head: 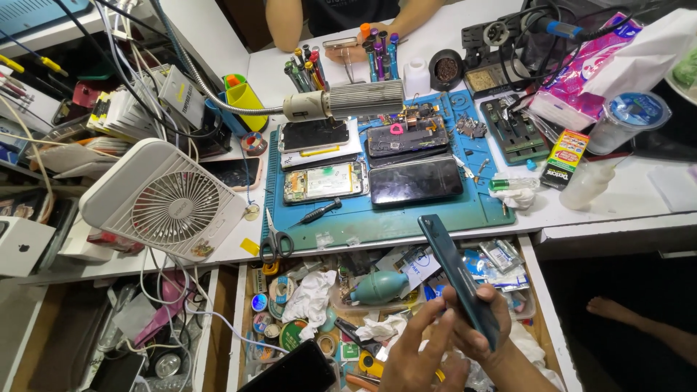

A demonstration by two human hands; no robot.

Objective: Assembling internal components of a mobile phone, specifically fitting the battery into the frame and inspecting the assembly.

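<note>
- A dark teal phone (pixel 456 272) is held edge-on over the open drawer (pixel 536 290), just in front of the tabletop's (pixel 624 199) front edge.
- Its long axis is tilted: the upper end points up and left toward the blue work mat (pixel 377 214), the lower end sinks into the right hand (pixel 483 323).
- The right hand's grip is closed round the phone's lower end, fingers wrapped over the narrow edge.
- The left hand (pixel 421 352) is seen just beside it, to the left and slightly lower; its fingertips (pixel 428 308) lie at the phone's lower edge, the grip loose, and whether weight is carried cannot be told.
- Both hands are equally near; the free length of the phone lies up and left of them.
- A teal air blower (pixel 381 287) lies in the drawer, left of the phone.
</note>
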